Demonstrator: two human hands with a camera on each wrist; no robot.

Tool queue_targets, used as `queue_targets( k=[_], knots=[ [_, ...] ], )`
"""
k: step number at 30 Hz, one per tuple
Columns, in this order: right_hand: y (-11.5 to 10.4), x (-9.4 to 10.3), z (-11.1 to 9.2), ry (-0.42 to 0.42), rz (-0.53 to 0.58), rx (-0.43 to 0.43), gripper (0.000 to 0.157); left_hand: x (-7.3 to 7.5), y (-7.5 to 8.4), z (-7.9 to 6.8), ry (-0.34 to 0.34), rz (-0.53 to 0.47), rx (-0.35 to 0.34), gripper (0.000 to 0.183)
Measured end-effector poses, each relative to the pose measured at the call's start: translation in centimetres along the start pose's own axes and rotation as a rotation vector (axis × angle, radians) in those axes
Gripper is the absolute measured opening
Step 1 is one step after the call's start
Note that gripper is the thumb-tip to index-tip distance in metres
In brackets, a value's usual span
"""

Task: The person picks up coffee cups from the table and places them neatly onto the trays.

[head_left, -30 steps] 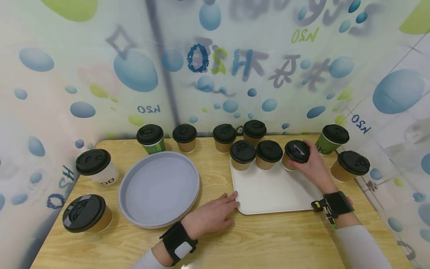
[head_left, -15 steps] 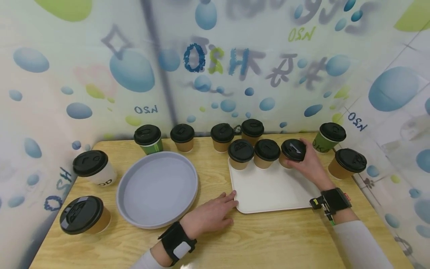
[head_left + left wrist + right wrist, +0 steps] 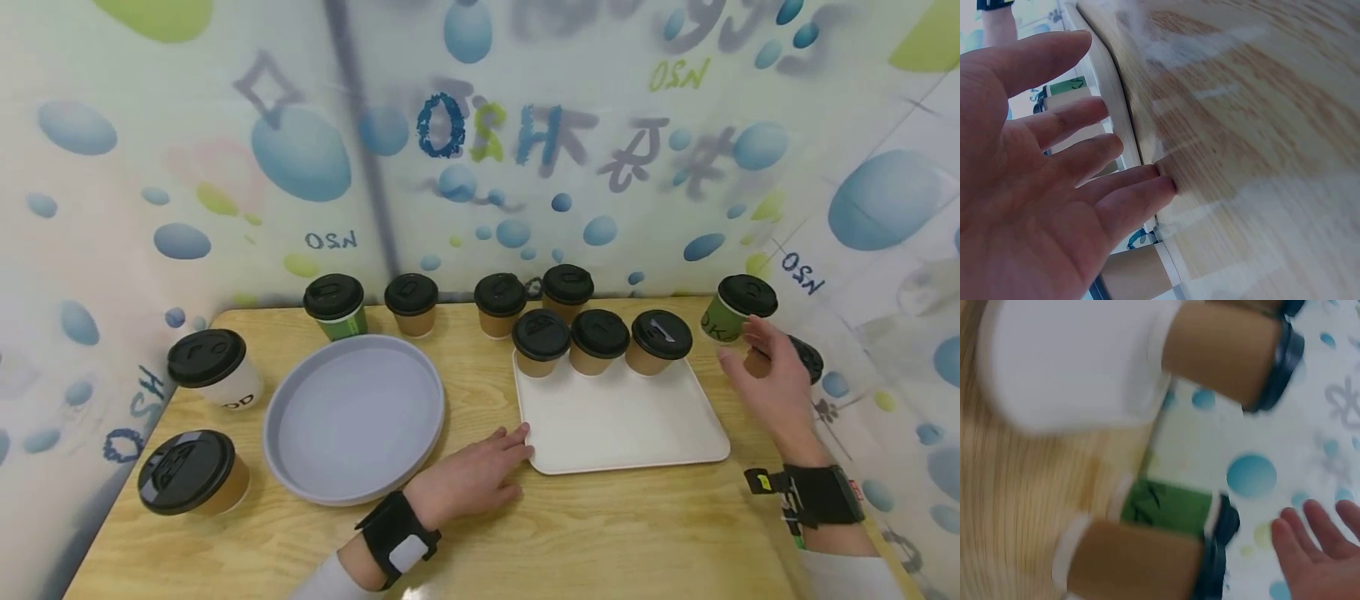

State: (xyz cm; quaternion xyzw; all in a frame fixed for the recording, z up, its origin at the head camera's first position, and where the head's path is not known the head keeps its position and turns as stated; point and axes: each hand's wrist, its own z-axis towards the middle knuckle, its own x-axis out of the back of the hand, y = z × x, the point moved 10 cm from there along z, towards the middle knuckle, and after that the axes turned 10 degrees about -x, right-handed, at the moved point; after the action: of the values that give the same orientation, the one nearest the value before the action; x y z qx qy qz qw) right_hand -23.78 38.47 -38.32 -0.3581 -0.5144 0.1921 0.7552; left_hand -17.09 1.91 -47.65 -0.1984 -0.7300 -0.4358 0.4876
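My left hand [image 3: 468,479] lies low beside the white rectangular tray [image 3: 622,425], its fingertips touching the tray's left edge. In the left wrist view its fingers [image 3: 1088,153] are fairly straight and hold nothing. Three brown paper coffee cups with black lids stand along the tray's far edge; the rightmost cup [image 3: 660,335] has a pale mark on its lid. To the right of the tray, my right hand [image 3: 776,387] hovers with fingers spread. It partly hides a brown cup [image 3: 808,358], next to a green cup [image 3: 742,302]. In the right wrist view this hand [image 3: 1322,556] appears apart from the cups.
A round grey-blue tray [image 3: 352,492] is on the left of the wooden table [image 3: 600,542]. Around it stand a white cup [image 3: 213,367], a large brown cup [image 3: 191,475], a green cup [image 3: 335,304] and a small brown cup [image 3: 412,304]. Two brown cups stand behind the white tray.
My right hand has let go of the rightmost cup on the white tray and moved right, towards the brown cup at the side. The left hand stays at the tray's edge.
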Motion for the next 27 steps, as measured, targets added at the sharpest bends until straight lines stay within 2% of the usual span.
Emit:
queue_targets(
  k=[3,6,8,11,16,23,27],
  knots=[
    [0.8,3.5,-0.8,0.205,0.016,0.0,0.053,0.0,0.1,0.1,-0.004,0.005,-0.007,0.05],
    [1.5,6.2,-1.4,0.361,0.056,0.03,0.044,0.0,0.1,0.2,-0.011,0.002,-0.002,0.05],
    [2.2,7.5,-1.6,0.433,0.057,0.021,0.042,0.0,0.0,0.2,-0.016,0.0,0.005,0.051],
    [3.5,8.5,-1.5,0.489,0.049,-0.025,0.046,0.1,0.0,0.1,-0.021,-0.001,0.016,0.051],
    [5.6,8.8,-0.9,0.475,0.027,-0.118,0.057,0.1,-0.1,0.1,-0.022,-0.005,0.022,0.051],
    [9.1,7.6,0.4,0.32,0.1,-0.362,0.076,0.3,0.1,0.0,-0.019,-0.011,0.023,0.051],
    [10.1,6.7,1.0,0.26,0.099,-0.401,0.085,0.3,0.2,0.0,-0.02,-0.015,0.025,0.05]
  ],
)
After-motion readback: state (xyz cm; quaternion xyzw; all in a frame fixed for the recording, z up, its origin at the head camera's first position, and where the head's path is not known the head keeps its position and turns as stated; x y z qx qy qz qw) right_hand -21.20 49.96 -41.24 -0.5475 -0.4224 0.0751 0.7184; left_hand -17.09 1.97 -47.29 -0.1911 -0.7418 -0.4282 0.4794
